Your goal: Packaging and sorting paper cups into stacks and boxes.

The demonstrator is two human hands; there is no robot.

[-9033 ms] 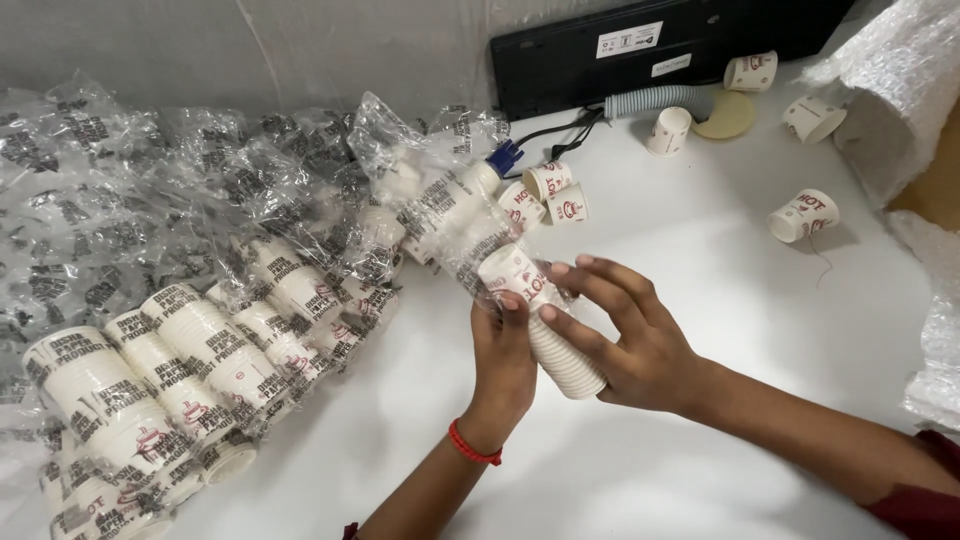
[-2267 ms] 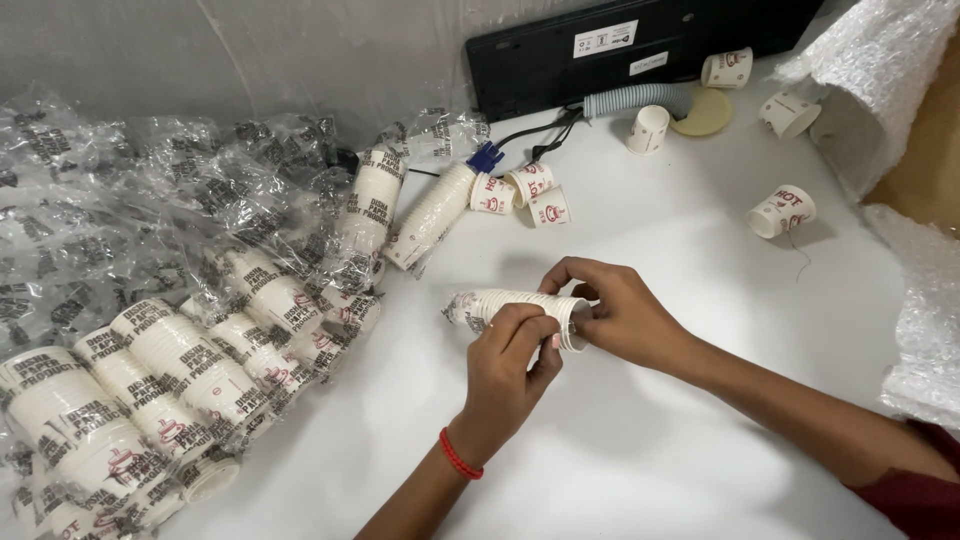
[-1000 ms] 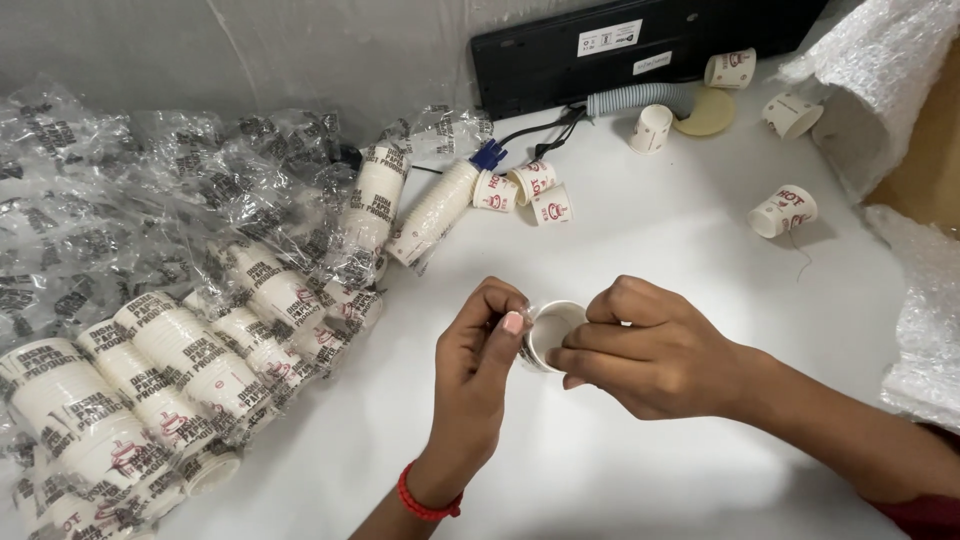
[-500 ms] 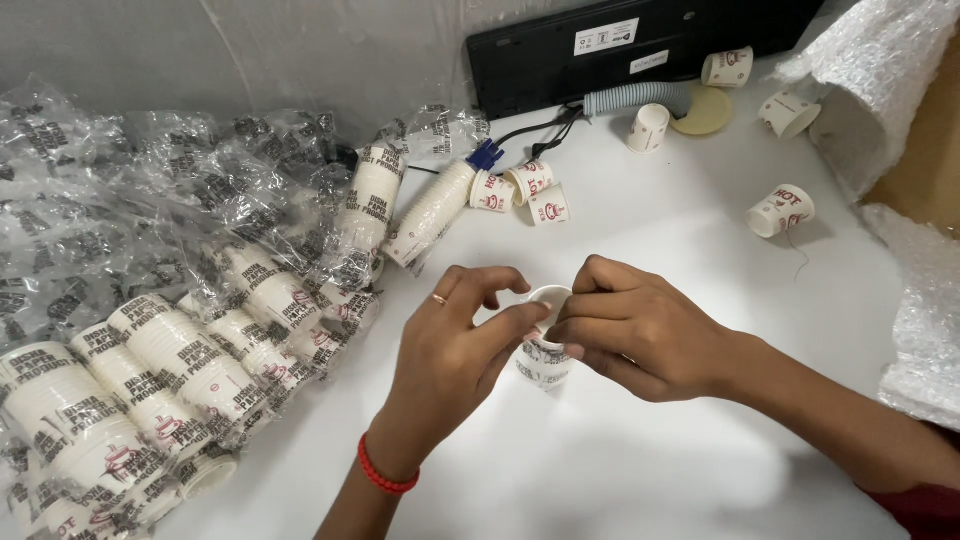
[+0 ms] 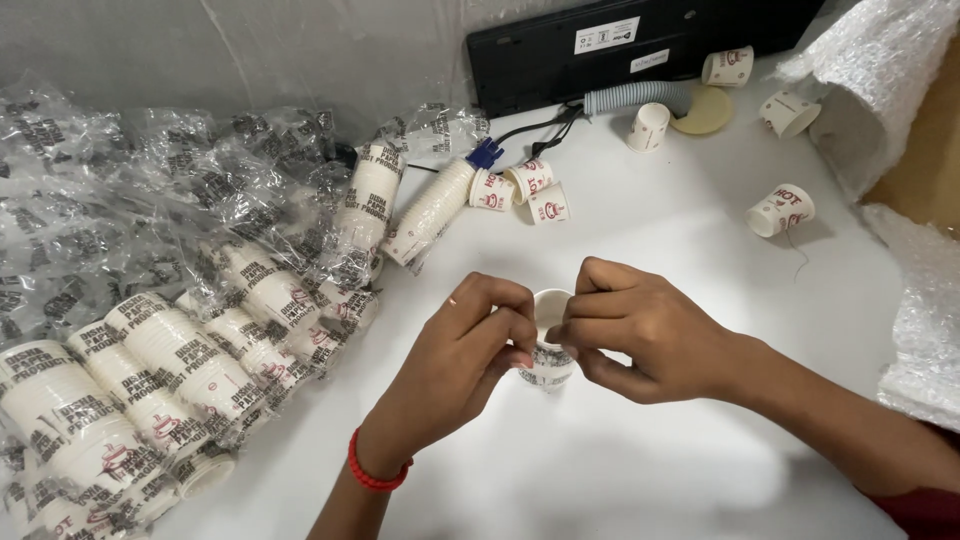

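Both hands meet over the middle of the white table. Between them stands a short stack of white paper cups, mouth up, wrapped in clear printed plastic. My left hand, with a red band at the wrist, pinches the stack's left rim. My right hand grips the right side and rim. Fingers hide most of the stack.
Many plastic-wrapped sleeves of paper cups lie piled at the left. One sleeve and three loose cups lie beyond the hands. A black device with cables sits at the back. More loose cups and bubble wrap lie right.
The cup stack, earlier held lying sideways, now stands mouth up on the table. My left hand has turned over it, and both hands have closed in on its rim.
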